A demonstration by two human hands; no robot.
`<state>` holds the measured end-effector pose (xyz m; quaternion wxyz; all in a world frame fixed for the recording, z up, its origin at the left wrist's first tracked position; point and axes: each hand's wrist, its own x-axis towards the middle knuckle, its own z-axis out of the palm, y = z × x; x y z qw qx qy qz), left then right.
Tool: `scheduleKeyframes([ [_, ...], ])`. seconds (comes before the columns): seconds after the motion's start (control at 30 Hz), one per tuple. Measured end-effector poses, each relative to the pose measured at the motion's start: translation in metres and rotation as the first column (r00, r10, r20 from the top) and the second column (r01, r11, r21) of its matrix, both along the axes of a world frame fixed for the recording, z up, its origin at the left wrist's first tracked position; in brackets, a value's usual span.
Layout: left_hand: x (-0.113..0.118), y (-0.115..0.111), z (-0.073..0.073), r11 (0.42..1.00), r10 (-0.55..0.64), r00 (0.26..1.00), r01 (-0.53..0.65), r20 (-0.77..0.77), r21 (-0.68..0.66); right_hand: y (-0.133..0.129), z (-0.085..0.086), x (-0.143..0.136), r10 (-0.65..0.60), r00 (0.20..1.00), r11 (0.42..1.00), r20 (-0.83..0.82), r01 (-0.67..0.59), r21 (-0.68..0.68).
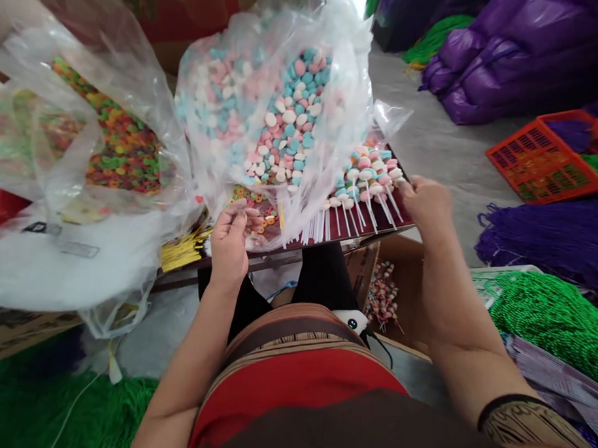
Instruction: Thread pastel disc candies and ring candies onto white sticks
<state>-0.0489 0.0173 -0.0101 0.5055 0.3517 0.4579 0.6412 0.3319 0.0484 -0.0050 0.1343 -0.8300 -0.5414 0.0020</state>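
My left hand point(232, 236) is closed, thumb against fingers, over the front of the table beside loose ring-shaped candies point(269, 220). Anything in its fingertips is too small to make out. At the table's right edge my right hand point(428, 203) is closed, its fingertips next to a row of candy skewers point(369, 182). What those fingers pinch is hidden. The skewers carry pink, white and blue pieces on white sticks. More white sticks point(316, 228) lie left of them. Behind stands a big clear bag of pink, white and blue candies point(288, 129).
A clear bag of colourful ring candies point(124, 151) stands at the left, near yellow strips point(185, 247). Below the table, a cardboard box point(411, 282) holds finished-looking candy skewers point(381, 296). An orange crate point(546, 160), purple bundles point(509, 53) and green strands point(557, 313) lie right.
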Motion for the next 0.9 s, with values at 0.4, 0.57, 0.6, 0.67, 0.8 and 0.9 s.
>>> scheduleKeyframes([
  [0.4,0.004,-0.002,-0.012,0.979,-0.079,0.808,0.172,-0.584,0.105,-0.057,-0.003,-0.172,0.269,0.927,0.924,-0.262,-0.325,-0.2],
  [0.57,-0.011,0.0,-0.009,0.993,-0.038,0.861,0.091,-0.508,0.079,-0.049,-0.011,-0.182,0.241,0.955,0.912,-0.17,-0.283,-0.296],
  [0.6,-0.012,0.0,-0.008,0.993,-0.038,0.868,0.086,-0.495,0.075,-0.048,-0.012,-0.182,0.237,0.957,0.914,-0.164,-0.277,-0.297],
  [0.67,-0.015,0.0,-0.007,0.995,-0.029,0.878,0.07,-0.477,0.07,-0.048,-0.014,-0.178,0.241,0.957,0.921,-0.162,-0.278,-0.274],
  [0.8,-0.012,-0.009,-0.011,0.987,-0.038,0.817,0.121,-0.576,0.106,-0.05,-0.018,-0.163,0.25,0.959,0.947,-0.133,-0.27,-0.173],
  [0.9,0.011,-0.022,-0.015,0.929,-0.182,0.621,0.362,-0.762,0.074,-0.051,-0.019,-0.152,0.231,0.969,0.96,-0.094,-0.242,-0.14],
])
